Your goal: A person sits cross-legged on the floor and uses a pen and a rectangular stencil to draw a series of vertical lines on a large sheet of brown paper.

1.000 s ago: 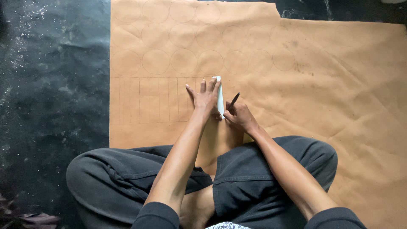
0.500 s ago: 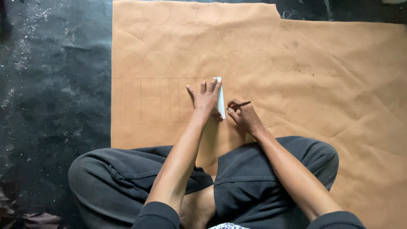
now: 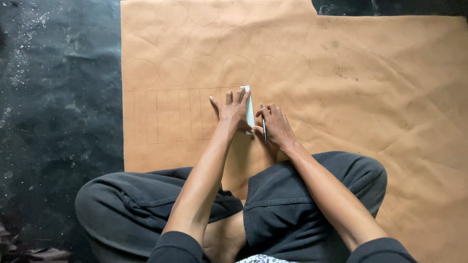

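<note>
Brown paper sheet [image 3: 370, 97], left hand [image 3: 233, 111] flat on upright white strip [image 3: 249, 111], right hand [image 3: 277, 127] pinching pen [image 3: 263, 127]

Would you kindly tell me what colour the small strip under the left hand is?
White or pale, seen in the head view: the strip lies on the brown paper.
</note>
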